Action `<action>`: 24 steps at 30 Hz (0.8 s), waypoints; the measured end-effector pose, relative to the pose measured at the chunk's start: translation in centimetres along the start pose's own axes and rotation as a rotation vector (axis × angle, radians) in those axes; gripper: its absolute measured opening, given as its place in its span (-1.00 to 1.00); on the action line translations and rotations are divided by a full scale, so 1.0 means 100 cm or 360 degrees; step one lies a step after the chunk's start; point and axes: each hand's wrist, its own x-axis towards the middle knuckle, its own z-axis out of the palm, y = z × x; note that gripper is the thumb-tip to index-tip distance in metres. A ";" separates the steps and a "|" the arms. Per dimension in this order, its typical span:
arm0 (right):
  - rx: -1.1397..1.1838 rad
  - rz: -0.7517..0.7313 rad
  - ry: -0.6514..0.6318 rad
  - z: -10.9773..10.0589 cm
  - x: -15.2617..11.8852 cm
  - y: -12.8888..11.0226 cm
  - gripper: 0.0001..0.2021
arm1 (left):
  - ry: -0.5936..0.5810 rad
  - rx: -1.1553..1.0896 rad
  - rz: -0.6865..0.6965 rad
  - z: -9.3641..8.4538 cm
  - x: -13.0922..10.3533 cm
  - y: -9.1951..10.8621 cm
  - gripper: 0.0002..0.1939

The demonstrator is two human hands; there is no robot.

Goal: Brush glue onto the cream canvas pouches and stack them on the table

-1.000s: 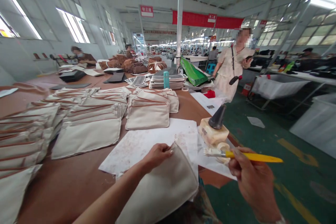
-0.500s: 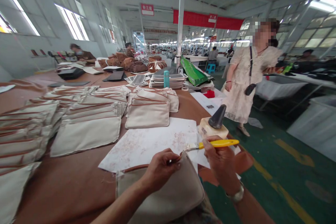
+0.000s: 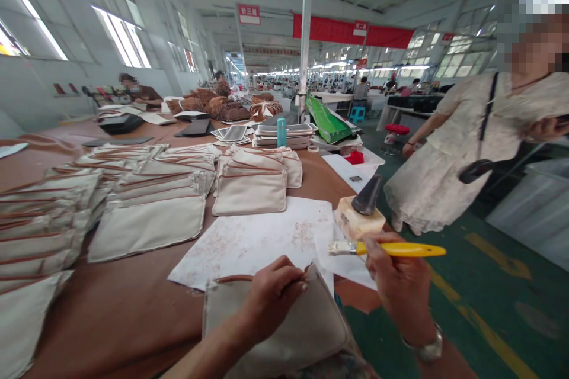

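Note:
My left hand point(image 3: 278, 290) pinches the upper edge of a beige fabric pouch point(image 3: 306, 325), near its right corner. Brown trim runs along that edge, and the pouch's lower part hangs over the table's front side. A yellow-handled brush point(image 3: 400, 249) is gripped in my right hand point(image 3: 400, 278). Its pale bristles point left, apart from the pouch and above a white paper sheet point(image 3: 249, 243) with brownish smears. Just beyond the brush stands a cream block-shaped container point(image 3: 349, 219) with a dark cone point(image 3: 368, 196) on top.
Rows of similar beige pouches point(image 3: 151, 225) cover the left of the brown-topped table point(image 3: 133, 320). A teal bottle point(image 3: 281, 132) stands before stacked panels, beside a green bag point(image 3: 326, 121). At the right, a person in a pale dress point(image 3: 457, 172) stands close to the table.
My right hand has drawn the brush away from the pouch's corner, to the right. My left hand keeps its pinch. The person in the pale dress has come nearer.

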 end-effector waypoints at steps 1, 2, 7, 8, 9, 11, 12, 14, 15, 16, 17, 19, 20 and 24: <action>0.0117 0.0085 -0.0003 -0.004 0.001 -0.002 -0.77 | 0.0055 0.0114 0.0148 -0.001 -0.002 0.004 -0.83; 0.0264 0.0169 -0.0003 -0.008 0.003 -0.006 -0.77 | 0.0082 0.0247 0.0317 -0.003 -0.002 0.009 -0.85; 0.0828 0.0423 -0.0022 -0.019 0.005 -0.037 -0.82 | 0.0008 0.0882 0.0970 -0.024 0.004 0.038 -0.93; 0.0854 0.0431 -0.0040 -0.019 0.004 -0.043 -0.83 | -0.0033 0.0943 0.1026 -0.028 0.006 0.042 -0.94; 0.0857 0.0417 -0.0071 -0.018 0.002 -0.047 -0.83 | -0.0076 0.0983 0.1068 -0.032 0.008 0.045 -0.93; 0.0834 0.0376 -0.0168 -0.016 -0.004 -0.050 -0.82 | -0.0150 0.1043 0.1115 -0.037 0.011 0.048 -0.90; 0.0819 0.0361 -0.0236 -0.016 -0.007 -0.050 -0.82 | -0.0170 0.1068 0.1125 -0.038 0.012 0.049 -0.89; 0.0769 0.0367 -0.0392 -0.018 -0.013 -0.047 -0.81 | -0.0190 0.1104 0.1140 -0.040 0.013 0.048 -0.89; 0.0724 0.0392 -0.0473 -0.021 -0.014 -0.045 -0.80 | -0.0198 0.1107 0.1147 -0.040 0.014 0.048 -0.89; 0.0668 0.0416 -0.0533 -0.025 -0.015 -0.044 -0.80 | -0.0199 0.1100 0.1156 -0.041 0.014 0.048 -0.89; 0.0604 0.0434 -0.0569 -0.029 -0.014 -0.043 -0.80 | -0.0192 0.1081 0.1165 -0.041 0.014 0.049 -0.88; 0.0523 0.0454 -0.0561 -0.035 -0.010 -0.044 -0.78 | -0.0164 0.1035 0.1184 -0.043 0.015 0.050 -0.87; 0.0528 0.0452 -0.0505 -0.036 -0.008 -0.046 -0.77 | -0.0146 0.1016 0.1194 -0.044 0.015 0.051 -0.86; 0.0663 0.0457 -0.0321 -0.024 -0.004 -0.048 -0.78 | -0.0122 0.1001 0.1227 -0.046 0.017 0.054 -0.86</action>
